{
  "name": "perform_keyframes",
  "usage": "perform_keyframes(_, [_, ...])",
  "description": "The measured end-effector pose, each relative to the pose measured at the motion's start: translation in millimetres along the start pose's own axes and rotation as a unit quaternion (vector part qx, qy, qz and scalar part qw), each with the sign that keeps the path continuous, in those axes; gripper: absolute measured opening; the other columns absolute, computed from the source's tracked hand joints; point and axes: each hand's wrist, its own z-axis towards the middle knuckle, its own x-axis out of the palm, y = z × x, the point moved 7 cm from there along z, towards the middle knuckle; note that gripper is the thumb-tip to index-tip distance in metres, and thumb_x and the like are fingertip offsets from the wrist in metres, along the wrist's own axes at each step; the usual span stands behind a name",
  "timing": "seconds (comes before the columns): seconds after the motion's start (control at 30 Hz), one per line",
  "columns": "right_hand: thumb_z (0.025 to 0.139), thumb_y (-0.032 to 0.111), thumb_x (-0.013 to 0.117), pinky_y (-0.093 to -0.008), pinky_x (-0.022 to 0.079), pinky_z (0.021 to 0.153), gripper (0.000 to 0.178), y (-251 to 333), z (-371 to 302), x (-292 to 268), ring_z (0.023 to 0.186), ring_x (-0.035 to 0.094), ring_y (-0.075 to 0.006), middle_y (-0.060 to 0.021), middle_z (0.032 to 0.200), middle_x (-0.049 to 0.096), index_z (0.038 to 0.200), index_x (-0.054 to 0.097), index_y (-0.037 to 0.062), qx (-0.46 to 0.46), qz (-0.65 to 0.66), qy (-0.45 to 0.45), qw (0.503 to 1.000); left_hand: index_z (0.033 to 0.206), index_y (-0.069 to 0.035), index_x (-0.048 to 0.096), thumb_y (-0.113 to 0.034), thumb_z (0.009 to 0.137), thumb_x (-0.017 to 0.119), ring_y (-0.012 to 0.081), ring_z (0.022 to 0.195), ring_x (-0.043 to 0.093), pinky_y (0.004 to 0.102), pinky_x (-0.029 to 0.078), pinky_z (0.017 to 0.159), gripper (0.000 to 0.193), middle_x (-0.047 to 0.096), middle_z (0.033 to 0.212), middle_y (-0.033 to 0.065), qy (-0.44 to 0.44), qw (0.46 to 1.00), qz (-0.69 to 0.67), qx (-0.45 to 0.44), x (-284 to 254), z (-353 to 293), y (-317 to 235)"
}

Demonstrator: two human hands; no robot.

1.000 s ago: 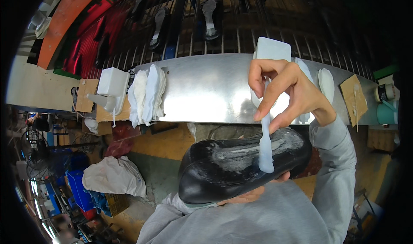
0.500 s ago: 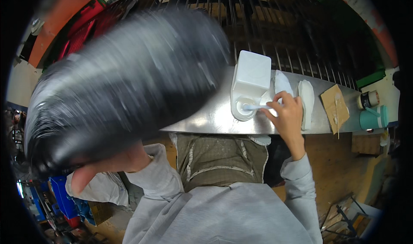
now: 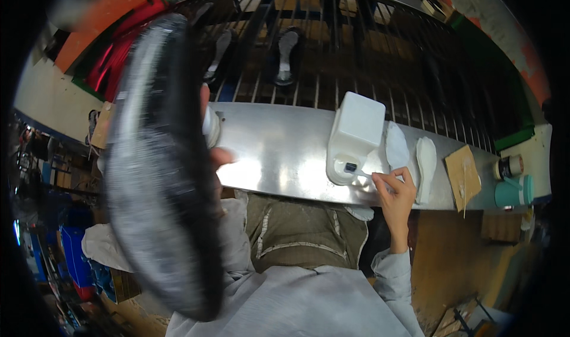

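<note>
My left hand [image 3: 222,157] grips a large glossy black shoe [image 3: 163,176], held up close at the left and partly blurred. Most of that hand is hidden behind it; only some fingers show at its right edge. Between thumb and fingers, my right hand [image 3: 396,195] pinches the pale handle of a small brush [image 3: 363,172]. The brush's dark head lies in the round cup at the front of a white plastic dispenser [image 3: 359,120], which stands on the metal bench [image 3: 273,153]. Beside the dispenser lie two white insole-shaped pieces [image 3: 396,146].
Beyond the bench runs a barred rack [image 3: 380,46] with several dark shoes, one showing a grey sole [image 3: 287,55]. To the right are brown cardboard [image 3: 463,173], a dark-banded jar [image 3: 509,168] and a teal cup [image 3: 514,192]. A white round object [image 3: 211,125] sits partly behind the shoe.
The black shoe has swung from slanting across the upper left to nearly upright, farther left. In the dispenser's cup, the brush has turned and now shows its dark head.
</note>
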Motion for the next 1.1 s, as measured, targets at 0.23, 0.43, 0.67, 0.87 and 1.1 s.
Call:
perform_keyframes(0.23, [0.078,0.008,0.078,-0.0241,0.034,0.06,0.017,109,30,-33,0.066,0.043,-0.01,-0.001,0.085,0.049,0.095,0.081,0.0044,-0.124,0.212,-0.012,0.969,0.146,-0.028,0.038,-0.03,0.096,0.066,0.0447,0.144,0.033,0.0577,0.03,0.119,0.057,0.029,0.157,0.0236,-0.101,0.964,0.147,0.199,37,-22,-13])
perform_keyframes(0.43, [0.054,0.033,0.093,-0.0259,0.034,0.064,0.047,172,30,-43,0.078,0.046,-0.0136,-0.0007,0.087,0.047,0.096,0.083,0.0152,-0.24,0.201,-0.023,0.949,0.134,-0.044,0.046,-0.031,0.091,0.071,0.0525,0.141,0.033,0.0591,0.032,0.117,0.052,0.031,0.156,0.0219,-0.048,0.95,0.227,0.21,45,-28,-23])
perform_keyframes(0.67, [0.055,0.027,0.094,-0.0269,0.035,0.065,0.047,197,46,-46,0.078,0.045,-0.0147,-0.0003,0.088,0.047,0.098,0.082,0.0147,-0.29,0.154,-0.074,0.942,0.134,-0.047,0.045,-0.026,0.086,0.074,0.0546,0.139,0.034,0.0596,0.035,0.115,0.059,0.033,0.155,0.0191,-0.007,0.957,0.222,0.187,55,-36,-43])
perform_keyframes(0.87, [0.055,0.023,0.093,-0.0277,0.036,0.064,0.045,211,57,-57,0.078,0.045,-0.0149,-0.0008,0.089,0.046,0.098,0.082,0.0124,-0.302,0.157,-0.109,0.934,0.133,-0.05,0.044,-0.022,0.082,0.076,0.0564,0.137,0.035,0.0601,0.037,0.114,0.066,0.034,0.154,0.0167,0.01,0.963,0.189,0.191,66,-45,-53])
perform_keyframes(1.1, [0.055,0.019,0.093,-0.0252,0.035,0.063,0.044,218,71,-69,0.076,0.046,-0.0132,-0.0017,0.092,0.046,0.096,0.081,0.0083,-0.307,0.152,-0.157,0.926,0.133,-0.053,0.044,-0.017,0.078,0.079,0.0585,0.135,0.036,0.0606,0.04,0.112,0.075,0.036,0.153,0.0139,0.023,0.969,0.144,0.201,74,-51,-60])
